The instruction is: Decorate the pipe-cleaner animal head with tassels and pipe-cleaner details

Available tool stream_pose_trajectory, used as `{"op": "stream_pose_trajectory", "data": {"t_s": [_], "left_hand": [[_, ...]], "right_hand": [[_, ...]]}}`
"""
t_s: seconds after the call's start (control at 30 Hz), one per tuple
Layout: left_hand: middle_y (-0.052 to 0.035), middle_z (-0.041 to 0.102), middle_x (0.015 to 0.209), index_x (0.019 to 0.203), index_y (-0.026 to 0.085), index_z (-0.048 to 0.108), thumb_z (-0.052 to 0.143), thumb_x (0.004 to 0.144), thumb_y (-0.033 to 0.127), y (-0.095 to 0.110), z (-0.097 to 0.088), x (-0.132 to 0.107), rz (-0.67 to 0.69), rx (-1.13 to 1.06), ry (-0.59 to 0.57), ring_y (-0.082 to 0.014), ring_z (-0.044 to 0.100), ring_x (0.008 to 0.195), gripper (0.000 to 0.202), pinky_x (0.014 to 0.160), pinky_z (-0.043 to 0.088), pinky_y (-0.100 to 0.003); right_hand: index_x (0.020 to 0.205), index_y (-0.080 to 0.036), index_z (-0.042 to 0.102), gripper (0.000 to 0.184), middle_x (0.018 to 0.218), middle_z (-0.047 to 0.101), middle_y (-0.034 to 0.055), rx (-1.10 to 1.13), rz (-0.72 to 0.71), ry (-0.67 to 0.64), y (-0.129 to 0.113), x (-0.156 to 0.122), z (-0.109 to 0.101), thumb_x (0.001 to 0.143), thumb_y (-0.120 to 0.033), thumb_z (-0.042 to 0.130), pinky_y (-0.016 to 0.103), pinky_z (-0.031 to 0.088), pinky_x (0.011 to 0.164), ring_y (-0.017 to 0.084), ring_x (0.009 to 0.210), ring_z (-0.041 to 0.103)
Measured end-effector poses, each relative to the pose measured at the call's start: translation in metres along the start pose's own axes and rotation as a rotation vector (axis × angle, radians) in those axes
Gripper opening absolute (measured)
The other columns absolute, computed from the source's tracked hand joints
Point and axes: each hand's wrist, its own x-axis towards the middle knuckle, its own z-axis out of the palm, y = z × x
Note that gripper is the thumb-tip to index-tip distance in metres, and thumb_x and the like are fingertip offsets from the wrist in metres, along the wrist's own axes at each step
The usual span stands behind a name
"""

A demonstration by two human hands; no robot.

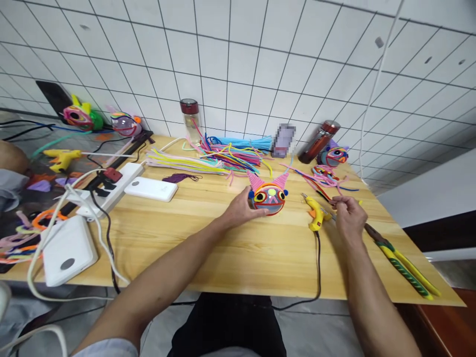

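My left hand (243, 207) is closed around the side of a round animal-face craft (268, 201). The craft has pink pointed ears, yellow-and-black eyes and a red-edged mouth, and is held upright over the table. At the right, my right hand (348, 215) has its fingers pinched together on the end of a thin dark pipe cleaner (324, 194). Just left of that hand lies a yellow hot glue gun (316, 213), its nozzle pointing away from me. Pliers with green-and-yellow handles (403, 265) lie beside my right wrist.
Bundles of coloured pipe cleaners (238, 153) lie along the back. Two flasks, one a red flask (320, 142), stand by the wall. A power strip (115, 191), white power banks (150, 189) and cables occupy the left. A finished-looking craft (334, 154) sits back right.
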Motion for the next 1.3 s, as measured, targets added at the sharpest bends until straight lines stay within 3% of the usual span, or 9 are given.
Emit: {"op": "stream_pose_trajectory", "data": {"t_s": [0.13, 0.33, 0.57, 0.87, 1.07, 1.3], "left_hand": [[-0.0155, 0.075, 0.135, 0.133, 0.018, 0.059, 0.1, 0.067, 0.049, 0.004, 0.001, -0.001, 0.028, -0.186, -0.032, -0.0326, 0.075, 0.12, 0.084, 0.103, 0.062, -0.043], [-0.0134, 0.077, 0.128, 0.124, 0.02, 0.063, 0.102, 0.063, 0.045, 0.007, 0.0, 0.001, -0.032, -0.09, -0.028, -0.0357, 0.074, 0.12, 0.077, 0.103, 0.062, -0.046], [-0.0139, 0.076, 0.129, 0.128, 0.018, 0.06, 0.098, 0.067, 0.05, 0.004, -0.003, 0.002, -0.089, -0.129, -0.079, -0.0354, 0.074, 0.121, 0.079, 0.102, 0.063, -0.045], [-0.0164, 0.069, 0.147, 0.143, 0.022, 0.059, 0.103, 0.061, 0.053, -0.012, -0.007, 0.002, -0.063, -0.251, -0.018, -0.0382, 0.061, 0.145, 0.098, 0.12, 0.053, -0.051], [-0.0178, 0.066, 0.15, 0.146, 0.022, 0.056, 0.105, 0.062, 0.049, -0.017, -0.006, 0.005, -0.042, -0.375, -0.057, -0.0375, 0.063, 0.142, 0.101, 0.121, 0.052, -0.052], [-0.0159, 0.068, 0.147, 0.145, 0.021, 0.056, 0.104, 0.065, 0.047, -0.015, -0.005, 0.002, -0.092, -0.275, -0.065, -0.037, 0.066, 0.136, 0.097, 0.119, 0.052, -0.053]], "right_hand": [[0.088, -0.023, 0.075, 0.024, 0.085, 0.079, 0.0048, -0.012, -0.012, 0.001, 0.003, 0.001, 0.001, 0.076, -0.031, 0.055, 0.04, 0.056, 0.075, 0.024, 0.075, 0.069], [0.088, -0.025, 0.075, 0.022, 0.085, 0.079, 0.0055, -0.007, -0.039, 0.002, 0.005, 0.001, 0.001, 0.078, -0.032, 0.057, 0.039, 0.055, 0.069, 0.024, 0.074, 0.069], [0.089, -0.023, 0.076, 0.024, 0.084, 0.079, 0.0046, -0.005, -0.064, -0.034, -0.003, -0.006, 0.001, 0.079, -0.029, 0.056, 0.038, 0.056, 0.073, 0.022, 0.074, 0.069], [0.09, -0.023, 0.078, 0.021, 0.083, 0.08, 0.0028, 0.017, -0.063, -0.078, -0.026, -0.027, 0.001, 0.083, -0.027, 0.059, 0.034, 0.053, 0.065, 0.02, 0.068, 0.067], [0.096, -0.024, 0.078, 0.019, 0.089, 0.081, 0.001, -0.001, -0.082, -0.132, -0.019, -0.037, 0.003, 0.091, -0.025, 0.06, 0.035, 0.054, 0.074, 0.021, 0.077, 0.07], [0.097, -0.026, 0.079, 0.021, 0.091, 0.081, 0.0007, -0.014, -0.085, -0.145, -0.012, -0.039, 0.004, 0.092, -0.027, 0.058, 0.034, 0.05, 0.071, 0.021, 0.078, 0.069]]}}
